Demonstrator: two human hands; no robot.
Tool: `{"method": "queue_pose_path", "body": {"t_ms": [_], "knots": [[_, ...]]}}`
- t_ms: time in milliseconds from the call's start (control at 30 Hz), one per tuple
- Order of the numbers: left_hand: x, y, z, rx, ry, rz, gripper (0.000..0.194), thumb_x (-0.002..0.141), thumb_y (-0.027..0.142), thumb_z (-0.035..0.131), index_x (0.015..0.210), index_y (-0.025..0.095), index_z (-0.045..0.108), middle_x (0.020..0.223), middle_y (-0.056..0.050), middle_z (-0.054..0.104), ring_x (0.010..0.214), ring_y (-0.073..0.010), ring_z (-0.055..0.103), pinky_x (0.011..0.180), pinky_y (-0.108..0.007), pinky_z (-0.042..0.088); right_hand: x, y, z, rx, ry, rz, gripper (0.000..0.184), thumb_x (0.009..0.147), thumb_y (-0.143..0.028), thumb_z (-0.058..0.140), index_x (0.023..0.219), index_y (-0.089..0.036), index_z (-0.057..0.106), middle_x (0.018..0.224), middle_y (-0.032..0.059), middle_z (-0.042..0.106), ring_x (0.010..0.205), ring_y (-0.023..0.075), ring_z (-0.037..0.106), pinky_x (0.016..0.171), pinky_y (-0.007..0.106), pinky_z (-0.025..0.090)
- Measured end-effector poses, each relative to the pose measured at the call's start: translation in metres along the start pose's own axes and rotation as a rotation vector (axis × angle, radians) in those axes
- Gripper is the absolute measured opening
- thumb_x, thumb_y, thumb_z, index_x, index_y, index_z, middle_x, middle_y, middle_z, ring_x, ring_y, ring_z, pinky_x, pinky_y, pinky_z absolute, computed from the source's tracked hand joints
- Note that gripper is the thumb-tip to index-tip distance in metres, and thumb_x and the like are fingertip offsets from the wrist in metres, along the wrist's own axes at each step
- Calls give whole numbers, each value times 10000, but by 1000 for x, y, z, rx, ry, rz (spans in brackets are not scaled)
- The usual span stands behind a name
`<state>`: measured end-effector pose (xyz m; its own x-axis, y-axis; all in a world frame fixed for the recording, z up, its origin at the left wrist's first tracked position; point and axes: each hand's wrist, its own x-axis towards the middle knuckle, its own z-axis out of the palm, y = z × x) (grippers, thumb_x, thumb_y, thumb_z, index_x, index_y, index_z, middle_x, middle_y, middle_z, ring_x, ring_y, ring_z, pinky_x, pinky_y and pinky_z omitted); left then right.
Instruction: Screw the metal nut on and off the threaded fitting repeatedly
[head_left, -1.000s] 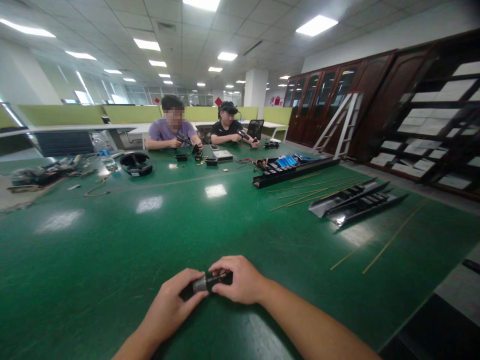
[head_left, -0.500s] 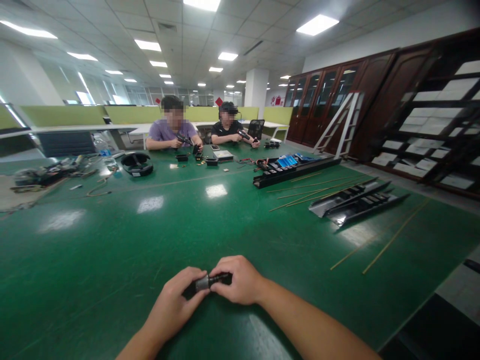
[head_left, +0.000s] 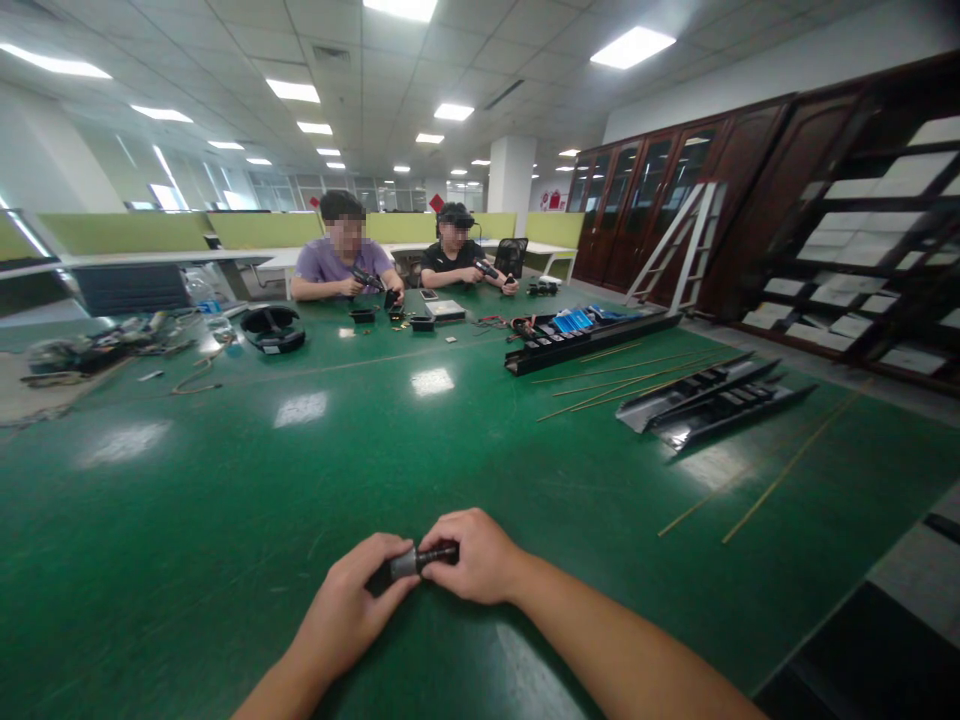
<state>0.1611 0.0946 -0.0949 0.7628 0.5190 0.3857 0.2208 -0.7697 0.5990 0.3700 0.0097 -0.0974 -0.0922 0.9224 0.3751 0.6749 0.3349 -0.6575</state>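
Observation:
Low in the middle of the head view, a small cylindrical metal part [head_left: 403, 565] with a grey body and a thin, dark ridged stem lies level between my hands. My left hand [head_left: 351, 590] is closed round the grey body at its left end, thumb below and fingers above. The thumb and fingers of my right hand [head_left: 480, 560] pinch the part where the stem meets the body. The stem points right, under my right palm. Fingers hide some of both ends, and its exact kind cannot be made out.
Black metal channels [head_left: 739, 415] and thin yellowish rods [head_left: 780, 480] lie to the right on the green table [head_left: 225, 500]. Further back are a longer black channel [head_left: 592, 345] and a black headset [head_left: 271, 328]. Two people sit across, holding dark tools.
My right hand has shifted very slightly, and a little more of the dark stem shows beneath it. The left hand keeps its grip on the grey body.

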Motion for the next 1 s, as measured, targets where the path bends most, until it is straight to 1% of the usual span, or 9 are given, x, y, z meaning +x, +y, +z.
{"method": "queue_pose_path", "body": {"t_ms": [133,700,867,1000], "knots": [[0,1,0,4,-5,-11,243,880,313,673,1114,272,624,1040,-23,681,962,-180,657,866,-276,539,0,1,0,11,0,11,177,738,-237,690,910,-206,720,841,9,724,756,150,654,709,225,455],[-1,-1,0,20,-1,-25,252,881,332,671,1123,280,626,1061,-20,680,984,-182,655,883,-281,539,0,3,-4,4,-12,38,170,720,-257,720,883,-209,708,815,-2,715,740,140,644,685,222,438],[-1,0,0,31,10,-24,252,871,347,680,1107,271,638,1049,-29,687,969,-190,664,870,-287,550,0,4,-2,15,-8,54,183,703,-275,750,869,-209,712,802,-4,711,726,138,637,666,219,431],[0,-1,0,26,9,-26,250,874,345,675,1109,268,636,1052,-34,686,975,-193,664,875,-294,551,-1,5,-3,11,4,69,156,715,-266,737,857,-207,714,782,-4,704,699,132,624,640,214,419]]}}
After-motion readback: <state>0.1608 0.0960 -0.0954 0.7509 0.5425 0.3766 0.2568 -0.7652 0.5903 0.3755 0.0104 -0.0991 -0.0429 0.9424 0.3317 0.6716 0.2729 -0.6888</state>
